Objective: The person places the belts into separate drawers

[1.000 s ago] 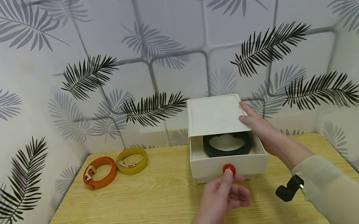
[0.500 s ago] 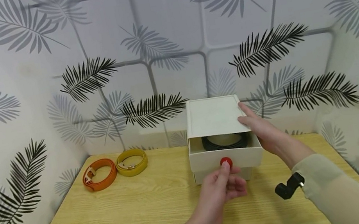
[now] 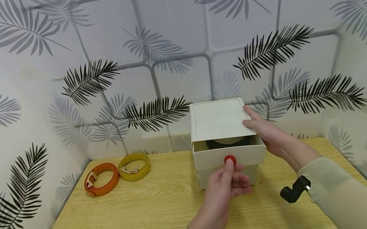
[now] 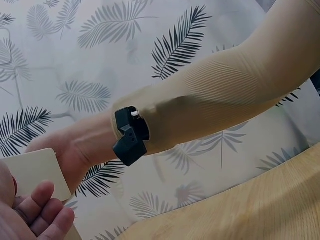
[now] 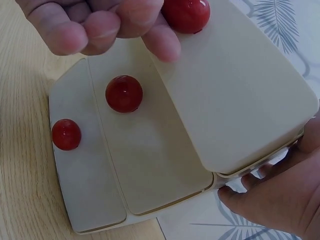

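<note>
A white box (image 3: 218,118) of stacked drawers stands near the back wall. Its top drawer (image 3: 210,158) is pulled partway out, and a rolled black belt (image 3: 212,145) shows in the gap, mostly hidden. My left hand (image 3: 219,187) pinches the red knob (image 3: 230,159) on that drawer's front, thumb on the knob and the other fingers loosely bent below. My right hand (image 3: 268,130) rests on the box's right side, with fingertips over the top edge. In the right wrist view, the two lower drawers with red knobs (image 5: 124,94) sit flush.
Left on the wooden table (image 3: 132,220) lie a rolled orange belt (image 3: 115,176) and a rolled yellow belt (image 3: 139,174), side by side. Leaf-patterned walls (image 3: 169,31) enclose the back and both sides. A black device (image 3: 294,190) sits on the right sleeve.
The top drawer has slid inward with my left hand on its knob, so less of the black belt shows. My right hand stays on the box; the orange and yellow belts lie as before.
</note>
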`<state>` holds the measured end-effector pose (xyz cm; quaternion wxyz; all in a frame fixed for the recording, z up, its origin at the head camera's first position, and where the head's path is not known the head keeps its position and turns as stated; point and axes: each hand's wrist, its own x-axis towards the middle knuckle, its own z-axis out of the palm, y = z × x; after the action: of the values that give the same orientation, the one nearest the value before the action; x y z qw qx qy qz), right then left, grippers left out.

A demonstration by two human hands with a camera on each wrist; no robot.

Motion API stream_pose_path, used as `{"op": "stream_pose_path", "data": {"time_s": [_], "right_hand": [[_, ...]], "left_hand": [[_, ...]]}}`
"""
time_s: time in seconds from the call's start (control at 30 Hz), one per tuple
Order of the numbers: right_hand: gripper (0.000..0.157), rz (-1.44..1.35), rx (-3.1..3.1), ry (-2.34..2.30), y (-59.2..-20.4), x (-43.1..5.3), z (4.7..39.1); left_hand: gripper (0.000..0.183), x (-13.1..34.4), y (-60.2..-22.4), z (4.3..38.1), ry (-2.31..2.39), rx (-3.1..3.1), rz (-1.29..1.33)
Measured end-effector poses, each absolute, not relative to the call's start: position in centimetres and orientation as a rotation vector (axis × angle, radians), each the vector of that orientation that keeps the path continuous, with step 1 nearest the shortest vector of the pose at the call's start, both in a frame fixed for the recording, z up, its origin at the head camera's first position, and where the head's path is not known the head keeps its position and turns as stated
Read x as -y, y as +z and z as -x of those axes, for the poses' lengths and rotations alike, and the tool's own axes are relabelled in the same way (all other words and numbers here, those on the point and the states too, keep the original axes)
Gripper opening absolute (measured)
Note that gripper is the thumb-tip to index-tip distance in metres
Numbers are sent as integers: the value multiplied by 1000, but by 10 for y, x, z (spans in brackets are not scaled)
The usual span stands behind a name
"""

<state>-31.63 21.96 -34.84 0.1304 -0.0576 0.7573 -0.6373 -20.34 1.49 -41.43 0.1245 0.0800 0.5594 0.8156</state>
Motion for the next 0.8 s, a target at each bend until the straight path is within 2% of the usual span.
{"op": "stream_pose_path", "data": {"time_s": [0.8], "right_hand": [[75, 162, -2229, -1864, -347, -218, 316]], "left_hand": [[50, -22, -413, 226, 2428, -1659, -215]]}}
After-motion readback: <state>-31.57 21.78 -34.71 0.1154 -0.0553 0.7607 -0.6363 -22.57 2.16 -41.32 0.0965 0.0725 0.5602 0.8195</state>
